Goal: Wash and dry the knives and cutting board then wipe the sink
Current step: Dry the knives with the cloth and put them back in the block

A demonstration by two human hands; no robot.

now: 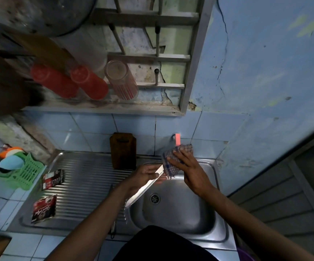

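My left hand [143, 177] grips a serrated knife [142, 190] over the steel sink [216, 219]; its tip points down-left toward me. My right hand [187, 167] presses a checked cloth [171, 161] around the knife's far end, which the cloth hides. A dark wooden cutting board [123, 149] leans upright against the tiled wall behind the drainboard. A second thin knife [113, 228] lies along the drainboard's right edge, partly under my left forearm.
A tap with a pink handle [177, 139] sticks out of the wall above the basin. Two dark sachets [53, 178] [44, 208] lie on the ribbed drainboard [84, 178]. A green basket [25, 171] of utensils stands left. Overhead, a rack [103, 108] holds red cups and a glass.
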